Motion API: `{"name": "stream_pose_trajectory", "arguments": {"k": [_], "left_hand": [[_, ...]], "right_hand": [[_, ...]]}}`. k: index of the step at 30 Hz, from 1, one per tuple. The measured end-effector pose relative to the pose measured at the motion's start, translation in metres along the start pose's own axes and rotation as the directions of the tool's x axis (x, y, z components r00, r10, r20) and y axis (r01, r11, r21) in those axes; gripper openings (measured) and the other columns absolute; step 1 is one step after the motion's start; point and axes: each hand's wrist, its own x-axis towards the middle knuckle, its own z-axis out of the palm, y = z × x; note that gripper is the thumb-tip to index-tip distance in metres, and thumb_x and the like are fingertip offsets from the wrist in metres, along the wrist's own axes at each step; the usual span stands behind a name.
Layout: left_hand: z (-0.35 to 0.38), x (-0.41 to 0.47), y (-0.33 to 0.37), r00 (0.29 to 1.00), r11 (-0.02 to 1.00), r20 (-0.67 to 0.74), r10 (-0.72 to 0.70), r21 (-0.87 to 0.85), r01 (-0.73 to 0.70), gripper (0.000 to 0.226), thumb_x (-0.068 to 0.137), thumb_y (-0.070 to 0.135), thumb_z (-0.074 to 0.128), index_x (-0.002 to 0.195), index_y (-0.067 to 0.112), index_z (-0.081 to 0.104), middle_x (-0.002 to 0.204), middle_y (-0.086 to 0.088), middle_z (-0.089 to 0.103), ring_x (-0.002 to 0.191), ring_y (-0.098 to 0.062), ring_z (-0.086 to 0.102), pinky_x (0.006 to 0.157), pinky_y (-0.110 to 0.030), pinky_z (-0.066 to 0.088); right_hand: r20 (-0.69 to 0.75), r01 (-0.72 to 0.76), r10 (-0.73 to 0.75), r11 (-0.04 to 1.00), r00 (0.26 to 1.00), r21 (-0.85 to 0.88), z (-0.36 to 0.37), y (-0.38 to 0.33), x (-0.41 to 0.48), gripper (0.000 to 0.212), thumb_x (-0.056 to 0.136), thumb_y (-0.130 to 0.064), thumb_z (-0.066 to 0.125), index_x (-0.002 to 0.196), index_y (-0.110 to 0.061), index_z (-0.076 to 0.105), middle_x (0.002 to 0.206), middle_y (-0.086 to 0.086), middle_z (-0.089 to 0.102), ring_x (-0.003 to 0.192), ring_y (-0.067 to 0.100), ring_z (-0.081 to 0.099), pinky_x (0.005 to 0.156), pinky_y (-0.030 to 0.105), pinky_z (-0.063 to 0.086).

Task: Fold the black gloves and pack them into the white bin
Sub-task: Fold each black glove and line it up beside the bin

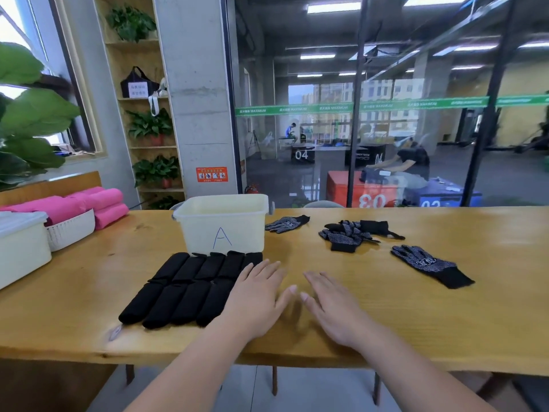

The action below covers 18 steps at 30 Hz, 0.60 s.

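Head view: the folded gloves [190, 288] lie as black rolls in two rows on the table [445, 316]. The back row touches the front wall of the bin [196, 233]. The bin is white, stands upright, and has a blue letter A on that wall. None of the rolls shows inside it.

Unfolded gloves, black with dotted palms, lie further right. A loose glove [286, 223] is just beside the bin's right side. A glove pile [353, 234] sits near the table's middle. A flat glove [430, 264] lies apart from the pile, with its cuff toward the near right.

The left hand [257, 292] is palm down with straight, slightly spread fingers and holds nothing. It lies at the right edge of the folded gloves and overlaps the nearest rolls, though I cannot tell if it touches them. The right hand [332, 301] is also flat, palm down and empty, over bare wood just beside the left. The two thumb tips nearly meet. Whether either palm rests on the table or is just above it is unclear.

At the table's left end stand a lidded box [20, 248] and a white basket [71, 230]. Pink rolls [89, 203] lie in and beside the basket. Behind are a shelf [142, 93] with potted plants and a glass wall [386, 114].
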Motion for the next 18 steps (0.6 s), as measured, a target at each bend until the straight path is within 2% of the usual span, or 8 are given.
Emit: {"name": "stream_pose_trajectory", "arguments": {"k": [8, 18], "left_hand": [[0.01, 0.043, 0.06, 0.991, 0.994, 0.071, 0.113, -0.018, -0.112, 0.074, 0.105, 0.071, 0.011, 0.165, 0.033, 0.031, 0.174, 0.007, 0.025, 0.163, -0.016, 0.012, 0.132, -0.046, 0.008], [0.044, 0.084, 0.102, 0.975, 0.987, 0.153, 0.159, -0.049, -0.153, 0.072, 0.107, 0.069, 0.015, 0.165, 0.03, 0.03, 0.174, 0.004, 0.025, 0.162, -0.019, 0.015, 0.133, -0.046, 0.007]], "right_hand": [[-0.055, -0.14, 0.138, 0.99, 0.989, -0.025, -0.029, 0.067, -0.02, 0.069, 0.108, -0.061, 0.027, 0.168, -0.027, 0.017, 0.174, -0.005, 0.02, 0.162, 0.017, 0.011, 0.131, 0.041, 0.015], [-0.072, -0.29, 0.284, 0.953, 0.956, -0.085, -0.04, 0.132, -0.027, 0.072, 0.107, -0.063, 0.029, 0.167, -0.026, 0.019, 0.174, -0.005, 0.021, 0.162, 0.017, 0.011, 0.13, 0.04, 0.016]]}}
